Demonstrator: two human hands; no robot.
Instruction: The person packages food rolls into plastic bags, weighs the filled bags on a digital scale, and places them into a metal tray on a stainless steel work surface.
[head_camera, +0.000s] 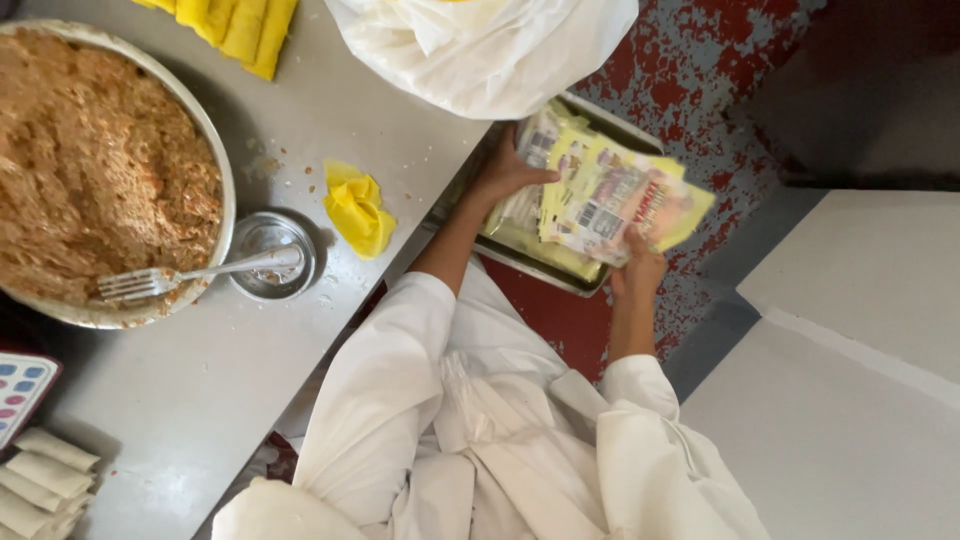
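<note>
My right hand (640, 268) grips a fanned bunch of yellow printed packets (615, 195) from below, held over a metal tray (520, 255). My left hand (505, 165) rests with spread fingers on the left side of the packets, pressing the stack that lies in the tray. The tray sits just off the grey table's (200, 400) edge, above the red speckled floor (690, 70). Both arms are in white sleeves. The packets are slightly blurred.
On the grey table stand a large metal bowl of brown crumbly filling (100, 170) with a fork (170, 278), a small steel bowl (272, 255) and a crumpled yellow sheet (357, 208). Yellow rolls (235, 25) and a white plastic bag (480, 50) lie at the top. Pale rolled wrappers (40, 480) are bottom left.
</note>
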